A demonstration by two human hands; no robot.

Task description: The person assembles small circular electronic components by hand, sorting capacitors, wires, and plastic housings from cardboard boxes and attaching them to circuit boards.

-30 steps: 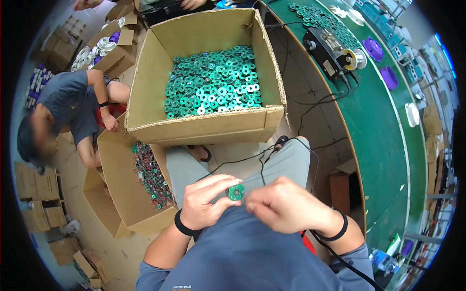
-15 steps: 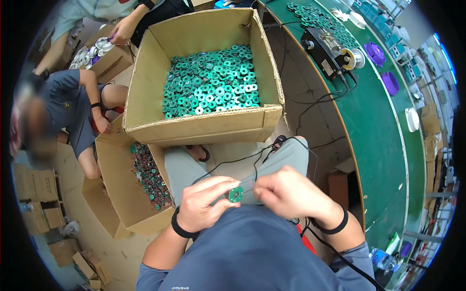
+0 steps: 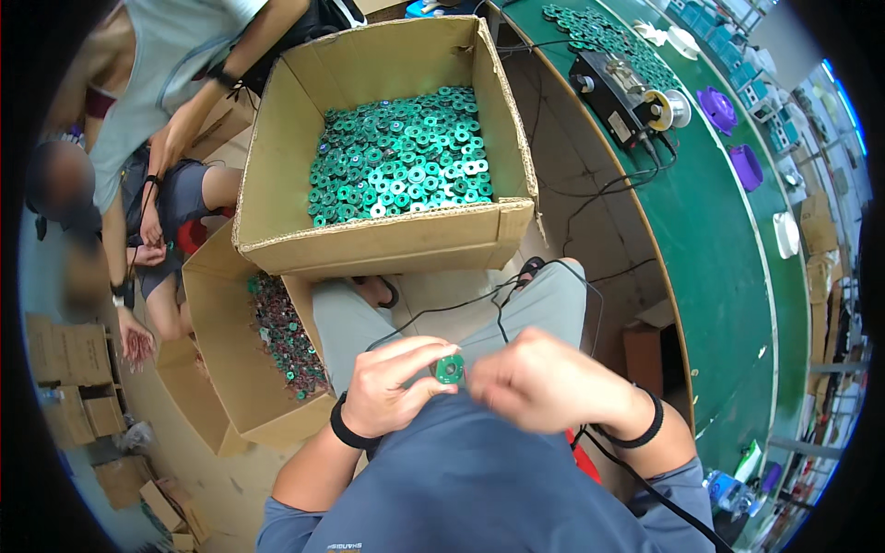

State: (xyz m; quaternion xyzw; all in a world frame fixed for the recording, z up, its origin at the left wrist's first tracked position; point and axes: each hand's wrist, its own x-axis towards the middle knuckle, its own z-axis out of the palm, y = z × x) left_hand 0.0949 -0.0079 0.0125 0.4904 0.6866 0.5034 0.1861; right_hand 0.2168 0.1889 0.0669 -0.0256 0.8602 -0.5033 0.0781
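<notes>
My left hand point(image 3: 387, 387) pinches a small green round circuit board with a centre hole point(image 3: 449, 370) between thumb and fingers, its face turned to the right. Close beside the board, my right hand point(image 3: 525, 382) is closed with the fingers curled in, smeared by motion; what it grips is hidden. A thin black cable point(image 3: 461, 300) runs over my lap towards the right hand. Both hands are above my lap.
Ahead stands a large cardboard box point(image 3: 387, 253) of green ring boards point(image 3: 401, 161). At left, another box point(image 3: 217, 369) holds boards with reddish wires point(image 3: 281, 336). On the right, a green workbench point(image 3: 687, 258) carries a black device point(image 3: 608, 101) and wire spool point(image 3: 678, 109). Two people work at left.
My right hand has moved slightly left, closer to the board. The left hand keeps its pinch. At left, a standing person has leaned over towards the seated one, an arm reaching down with reddish wires.
</notes>
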